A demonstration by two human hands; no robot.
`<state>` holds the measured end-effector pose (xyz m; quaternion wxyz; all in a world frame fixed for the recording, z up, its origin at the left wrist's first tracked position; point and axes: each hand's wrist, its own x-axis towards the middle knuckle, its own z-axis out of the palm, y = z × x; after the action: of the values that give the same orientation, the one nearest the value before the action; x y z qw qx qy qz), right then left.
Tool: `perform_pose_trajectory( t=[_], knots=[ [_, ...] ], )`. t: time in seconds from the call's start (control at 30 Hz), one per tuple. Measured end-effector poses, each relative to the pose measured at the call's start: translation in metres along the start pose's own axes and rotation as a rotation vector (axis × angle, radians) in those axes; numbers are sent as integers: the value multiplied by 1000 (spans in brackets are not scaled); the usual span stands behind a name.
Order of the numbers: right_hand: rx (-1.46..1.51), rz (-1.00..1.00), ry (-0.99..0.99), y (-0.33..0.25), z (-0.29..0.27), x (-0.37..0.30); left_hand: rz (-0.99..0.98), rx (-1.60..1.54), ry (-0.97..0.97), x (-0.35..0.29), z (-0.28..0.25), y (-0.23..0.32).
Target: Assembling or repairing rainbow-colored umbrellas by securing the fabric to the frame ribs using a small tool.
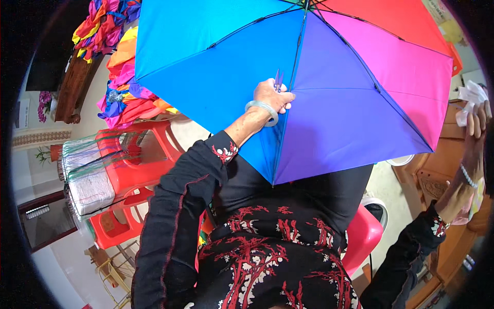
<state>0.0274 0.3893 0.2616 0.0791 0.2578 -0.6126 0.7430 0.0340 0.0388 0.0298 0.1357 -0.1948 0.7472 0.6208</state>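
An open umbrella with blue, purple, pink and red panels spreads over my lap, its inner ribs facing me. Wrapped round a small pair of thread snips, my left hand lies on the blue panel, fingertips at the dark rib between blue and purple. The two blades point up, away from me. Far off to the right, my right hand is raised and pinches a crumpled, whitish translucent piece, perhaps thin plastic or tissue. The umbrella's top runs out of view.
Heaps of colourful umbrella cloth lie at the left. Below them, red plastic stools stand beside a white block draped with green and dark strands. Wooden furniture lines the right side, and a red seat shows beneath me.
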Motion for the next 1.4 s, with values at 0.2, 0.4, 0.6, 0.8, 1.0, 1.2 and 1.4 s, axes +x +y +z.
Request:
perform_pose_trajectory(
  t=[0.2, 0.4, 0.6, 0.8, 1.0, 1.2, 1.4],
  knots=[
    [-279, 272, 330, -11, -56, 0, 240, 327, -17, 4, -22, 20],
    [-274, 85, 352, 10, -25, 52, 939, 807, 48, 25, -54, -5],
    [-468, 200, 144, 35, 20, 78, 919, 555, 29, 37, -32, 4],
    [-792, 341, -692, 162, 118, 51, 208, -308, -70, 19, -44, 15],
    [-775, 366, -658, 239, 184, 6, 215, -395, -5, 9, -39, 22],
    [-261, 877, -368, 256, 199, 2, 586, -11, 190, 21, -38, 7],
    [-694, 523, 97, 270, 115, 40, 617, 221, 136, 26, -43, 0]
  ],
)
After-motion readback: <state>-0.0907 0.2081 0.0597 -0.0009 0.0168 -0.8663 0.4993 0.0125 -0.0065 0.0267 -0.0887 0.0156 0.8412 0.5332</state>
